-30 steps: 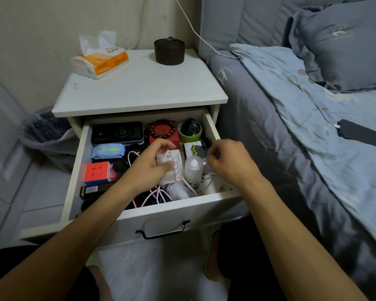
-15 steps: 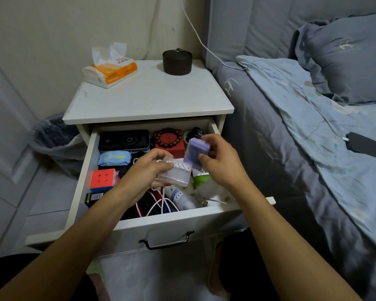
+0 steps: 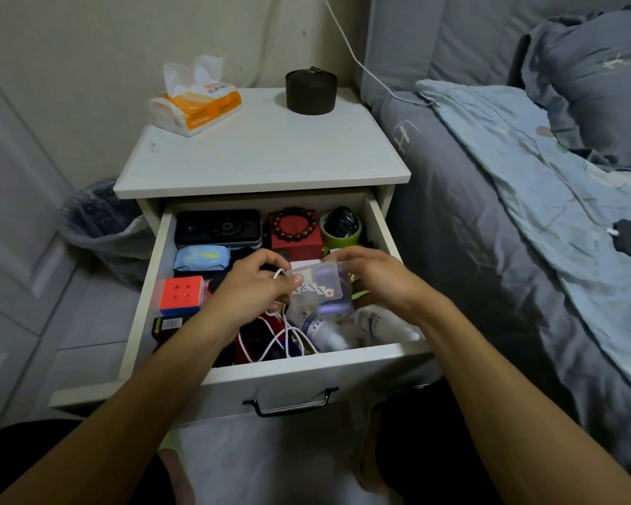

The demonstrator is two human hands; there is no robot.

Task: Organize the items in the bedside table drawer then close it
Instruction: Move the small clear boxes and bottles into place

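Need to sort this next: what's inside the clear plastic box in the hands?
Inside the clear plastic box, a row of small white dice and a purple item show; both hands cover its ends.

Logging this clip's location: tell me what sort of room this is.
Most likely a bedroom: a bed with a blue-grey quilt and grey pillow stands beside a white bedside table with its drawer open.

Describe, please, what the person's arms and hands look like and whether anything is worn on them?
Both forearms are bare right to the frame edge, with no sleeves in view. The left hand and right hand show no gloves, watch or bracelet, and no rings on the visible fingers.
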